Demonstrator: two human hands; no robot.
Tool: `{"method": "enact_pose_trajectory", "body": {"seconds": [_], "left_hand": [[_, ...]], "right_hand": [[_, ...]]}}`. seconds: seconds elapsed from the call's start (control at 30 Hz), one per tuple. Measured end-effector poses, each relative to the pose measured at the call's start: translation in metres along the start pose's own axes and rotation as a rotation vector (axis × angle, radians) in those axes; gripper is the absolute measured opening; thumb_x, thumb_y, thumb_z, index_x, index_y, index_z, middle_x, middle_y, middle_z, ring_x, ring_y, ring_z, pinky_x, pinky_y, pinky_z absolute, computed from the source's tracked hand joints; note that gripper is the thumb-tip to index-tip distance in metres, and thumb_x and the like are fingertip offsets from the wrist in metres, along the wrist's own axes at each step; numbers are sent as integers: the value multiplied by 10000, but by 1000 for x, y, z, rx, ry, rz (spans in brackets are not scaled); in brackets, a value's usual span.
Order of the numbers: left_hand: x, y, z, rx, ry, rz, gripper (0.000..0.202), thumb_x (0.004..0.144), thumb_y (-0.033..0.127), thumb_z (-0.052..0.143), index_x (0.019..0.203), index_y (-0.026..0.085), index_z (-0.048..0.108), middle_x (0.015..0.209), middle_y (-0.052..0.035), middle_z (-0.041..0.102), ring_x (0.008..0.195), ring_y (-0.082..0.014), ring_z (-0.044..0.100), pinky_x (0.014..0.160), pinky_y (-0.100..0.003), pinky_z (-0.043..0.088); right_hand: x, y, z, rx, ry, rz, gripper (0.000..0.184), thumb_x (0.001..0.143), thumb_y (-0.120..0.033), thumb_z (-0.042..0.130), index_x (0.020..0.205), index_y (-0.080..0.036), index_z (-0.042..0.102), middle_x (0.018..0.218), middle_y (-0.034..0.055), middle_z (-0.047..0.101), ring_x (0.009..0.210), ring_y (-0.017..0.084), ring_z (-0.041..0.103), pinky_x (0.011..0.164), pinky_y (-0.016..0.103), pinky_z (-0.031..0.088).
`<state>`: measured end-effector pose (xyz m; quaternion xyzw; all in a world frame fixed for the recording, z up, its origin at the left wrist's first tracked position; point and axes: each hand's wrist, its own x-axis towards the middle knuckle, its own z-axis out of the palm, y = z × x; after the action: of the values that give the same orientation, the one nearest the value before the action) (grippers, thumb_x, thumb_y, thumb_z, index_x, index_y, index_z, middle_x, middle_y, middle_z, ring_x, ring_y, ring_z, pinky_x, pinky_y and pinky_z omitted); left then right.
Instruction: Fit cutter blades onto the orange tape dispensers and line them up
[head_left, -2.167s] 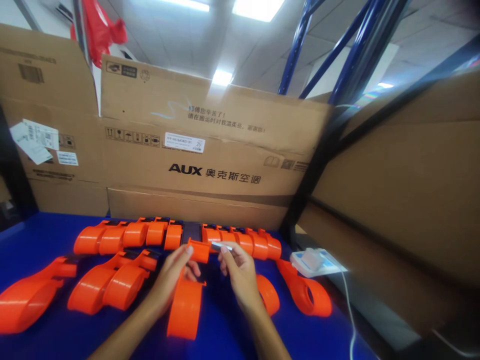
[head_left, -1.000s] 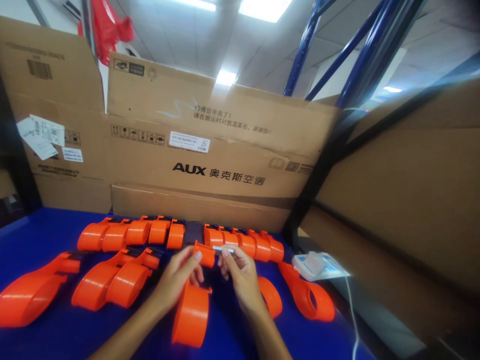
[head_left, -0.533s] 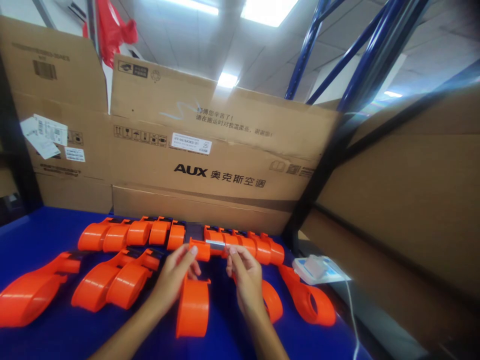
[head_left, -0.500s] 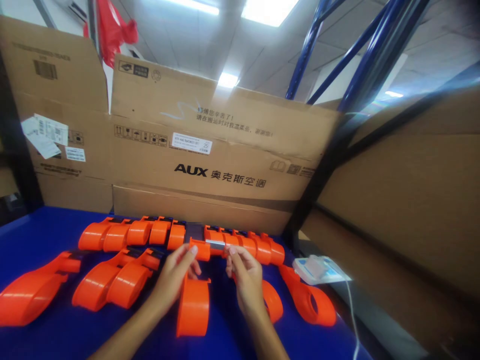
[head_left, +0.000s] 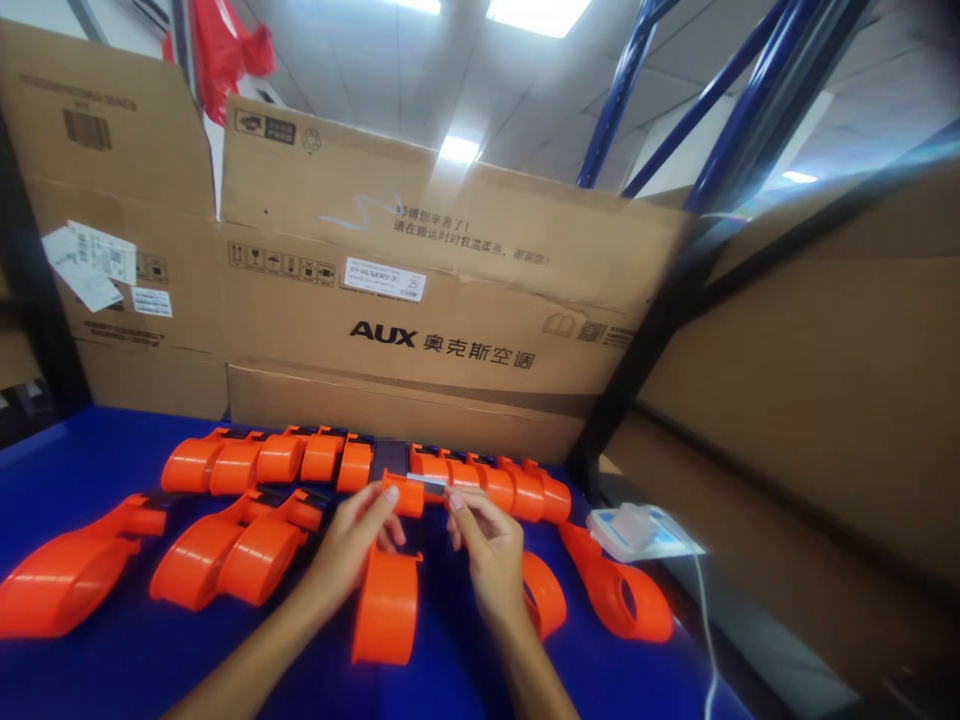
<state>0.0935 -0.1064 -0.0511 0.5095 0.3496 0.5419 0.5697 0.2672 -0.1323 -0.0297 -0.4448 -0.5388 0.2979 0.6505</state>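
Note:
My left hand is closed around an orange plastic piece shaped like a tape dispenser, its thumb pressed on the short upper part and the wide loop hanging below. A flat silvery strip juts rightward from that upper part. At the strip's right end, my right hand has thumb and fingertips pinched together on it. Behind both hands stands a row of similar orange dispensers. Just right of my right wrist lies another orange dispenser, partly hidden by the hand.
More orange dispensers lie at the left on the blue tabletop, and one lies at the right. A white power strip with a cable sits at the right edge. Cardboard panels wall the back, beside a dark post.
The view has shifted slightly. The silvery strip is tilted a little more, its right end lower. Both hands keep nearly the same grip.

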Motion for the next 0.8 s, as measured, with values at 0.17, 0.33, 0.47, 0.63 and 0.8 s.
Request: {"method": "enact_pose_trajectory", "body": {"seconds": [0.17, 0.33, 0.47, 0.63, 0.8], "left_hand": [[-1, 2, -1, 81, -44, 4, 470, 840, 621, 618, 958, 169, 673, 647, -29, 678, 542, -164, 581, 548, -249, 418], [-1, -1, -1, 91, -76, 5, 468, 848, 610, 618, 977, 165, 683, 641, -21, 669, 533, -143, 557, 539, -234, 411], [4, 3, -6, -55, 44, -1, 441, 814, 598, 673, 827, 157, 678, 626, -21, 661, 503, -119, 549, 495, -209, 401], [7, 22, -21, -453, 207, -122, 429, 826, 598, 659, 728, 181, 630, 567, -3, 623, 461, -123, 572, 471, -222, 484], [8, 25, -30, -628, 184, -237, 381, 842, 569, 668, 775, 197, 617, 599, 4, 645, 501, -134, 622, 504, -235, 543]], "right_hand": [[-1, -1, 4, -3, -83, -21, 229, 822, -450, 728, 822, -223, 763, 816, 49, 656, 604, 156, 515, 486, 268, 385], [-3, 1, 5, -21, -151, -12, 237, 856, -437, 703, 963, -241, 783, 922, 71, 678, 677, 178, 570, 497, 266, 413], [-5, 7, 7, -124, -206, -53, 304, 924, -413, 622, 1171, -269, 725, 1049, 77, 713, 786, 209, 631, 617, 304, 495], [-12, 11, 14, -538, -445, -259, 360, 965, -259, 524, 1305, -269, 642, 1234, 79, 694, 1108, 263, 603, 960, 407, 472], [-16, 14, 19, -938, -641, -314, 438, 924, -142, 493, 1336, -259, 578, 1283, 70, 669, 1096, 260, 564, 934, 379, 432]]}}
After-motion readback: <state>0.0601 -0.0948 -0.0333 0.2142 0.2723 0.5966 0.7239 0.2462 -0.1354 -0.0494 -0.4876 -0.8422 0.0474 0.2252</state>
